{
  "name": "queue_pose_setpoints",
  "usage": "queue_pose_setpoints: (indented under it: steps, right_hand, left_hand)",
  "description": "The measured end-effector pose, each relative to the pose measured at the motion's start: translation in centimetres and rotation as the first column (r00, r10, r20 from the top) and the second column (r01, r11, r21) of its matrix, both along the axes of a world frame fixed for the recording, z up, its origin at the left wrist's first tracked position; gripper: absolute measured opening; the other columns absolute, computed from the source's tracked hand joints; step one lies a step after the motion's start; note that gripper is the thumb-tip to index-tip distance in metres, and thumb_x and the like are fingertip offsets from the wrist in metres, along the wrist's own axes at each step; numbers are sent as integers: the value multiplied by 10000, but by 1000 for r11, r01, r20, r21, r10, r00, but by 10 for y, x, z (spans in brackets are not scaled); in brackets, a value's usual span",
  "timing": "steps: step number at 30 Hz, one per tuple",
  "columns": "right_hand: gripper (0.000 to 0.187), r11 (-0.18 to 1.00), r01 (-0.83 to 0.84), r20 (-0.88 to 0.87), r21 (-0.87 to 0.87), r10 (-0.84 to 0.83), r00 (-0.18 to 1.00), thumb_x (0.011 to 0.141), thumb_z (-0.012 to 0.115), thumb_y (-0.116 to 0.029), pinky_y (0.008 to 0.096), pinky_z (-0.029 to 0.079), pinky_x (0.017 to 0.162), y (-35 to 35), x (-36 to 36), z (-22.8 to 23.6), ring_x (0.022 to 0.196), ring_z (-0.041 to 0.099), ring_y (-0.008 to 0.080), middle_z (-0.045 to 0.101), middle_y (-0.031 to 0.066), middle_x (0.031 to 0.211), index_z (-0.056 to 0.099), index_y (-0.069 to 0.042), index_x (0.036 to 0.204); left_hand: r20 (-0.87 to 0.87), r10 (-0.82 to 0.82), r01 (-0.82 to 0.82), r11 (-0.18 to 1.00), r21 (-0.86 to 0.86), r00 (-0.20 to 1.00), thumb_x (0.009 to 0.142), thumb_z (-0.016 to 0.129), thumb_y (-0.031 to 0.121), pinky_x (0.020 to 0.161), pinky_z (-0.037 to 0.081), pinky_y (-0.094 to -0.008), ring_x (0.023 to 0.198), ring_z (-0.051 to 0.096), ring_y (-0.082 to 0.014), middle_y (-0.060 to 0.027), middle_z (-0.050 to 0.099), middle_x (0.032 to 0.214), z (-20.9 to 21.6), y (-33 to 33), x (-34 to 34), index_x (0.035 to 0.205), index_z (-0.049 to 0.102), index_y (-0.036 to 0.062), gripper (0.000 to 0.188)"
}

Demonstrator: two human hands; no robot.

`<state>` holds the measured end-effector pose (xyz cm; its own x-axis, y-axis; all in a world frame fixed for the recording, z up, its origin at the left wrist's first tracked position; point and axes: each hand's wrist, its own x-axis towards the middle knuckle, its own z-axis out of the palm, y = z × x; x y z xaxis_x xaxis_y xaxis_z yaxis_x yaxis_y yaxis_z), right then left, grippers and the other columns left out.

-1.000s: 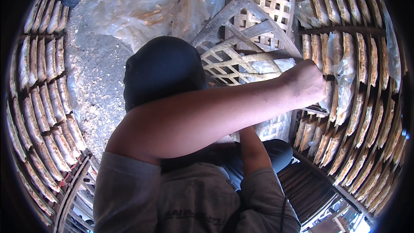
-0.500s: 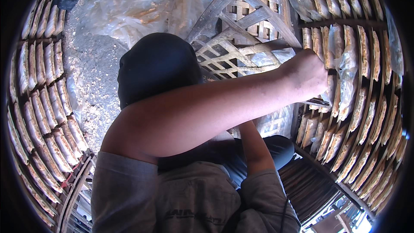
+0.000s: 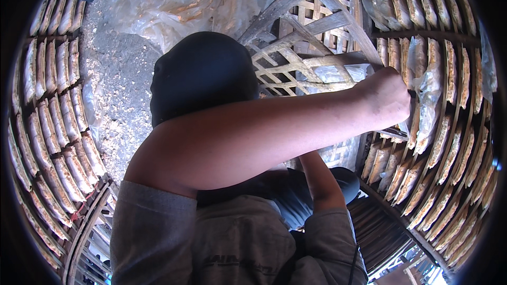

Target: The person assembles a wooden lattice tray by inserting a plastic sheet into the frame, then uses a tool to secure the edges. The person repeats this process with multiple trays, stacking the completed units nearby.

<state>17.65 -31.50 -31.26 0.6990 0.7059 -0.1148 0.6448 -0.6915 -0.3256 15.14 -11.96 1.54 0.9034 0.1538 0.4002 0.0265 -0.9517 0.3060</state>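
My left arm reaches across to the right, and my left hand (image 3: 388, 95) is curled into a fist beside the rack on the right. Its fingers are turned away, so what they hold, if anything, is hidden. Just below the fist shows a thin dark edge (image 3: 395, 133) of something I cannot make out. Close to that hand, crumpled clear plastic (image 3: 426, 95) hangs over the rack's pale brown-edged slabs (image 3: 450, 71). My right forearm (image 3: 318, 177) rises from below and passes behind the left forearm, which covers my right hand. A woven bamboo panel (image 3: 311, 68) in a wooden frame leans beyond the arms.
A black rounded shape (image 3: 203, 82), perhaps my raised knee, stands at centre left. Clear plastic sheeting (image 3: 190, 0) lies at the back. Crumbs cover the grey floor (image 3: 119, 74). Another rack of slabs (image 3: 47, 111) lines the left. Dark slats (image 3: 377, 227) lie at the lower right.
My view has shifted slightly, so the surroundings sit a little lower and further right. My left fist remains beside the right rack with its arm outstretched.
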Motion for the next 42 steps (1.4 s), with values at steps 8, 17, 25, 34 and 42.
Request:
queue_pose_setpoints:
  steps: [8,17,25,34,42]
  right_hand:
    - [612,1000,-21,-4,-5,21,1000,885,630,-211,475,562,675,7,3,3,817,697,383,682,214,996,343,-11,1387]
    - [645,999,-37,1,-16,37,999,884,633,-207,476,561,672,2,10,3,817,696,385,678,216,1008,314,-9,1409]
    - [675,998,-57,-9,-13,57,998,882,635,-203,477,560,670,2,3,2,817,695,387,675,219,1018,288,-7,1428]
    - [709,998,-60,-21,-2,60,998,881,637,-199,478,559,667,6,-4,0,816,693,389,672,221,1030,259,-5,1449]
    - [740,997,-74,-15,-4,74,997,879,639,-196,479,558,664,4,5,4,816,692,392,669,224,1041,234,-4,1468]
  left_hand:
    - [-20,-12,12,1000,6,1000,779,665,141,561,533,-341,669,698,-160,-4,722,692,1,1,-5,656,726,143,137]
    - [-28,-2,2,1000,-19,1000,748,669,143,550,517,-330,656,691,-156,-7,716,674,-1,4,-3,642,723,134,119]
    - [68,62,-59,998,-38,996,730,669,149,551,522,-345,673,694,-164,-4,713,679,-7,3,-2,664,733,138,93]
    - [62,42,-40,999,-28,997,759,666,151,566,529,-350,688,699,-166,-6,712,682,-7,3,11,672,736,150,111]
    - [23,22,-21,999,-32,1000,778,666,152,563,521,-343,683,697,-160,-7,716,689,-4,-2,11,670,732,148,127]
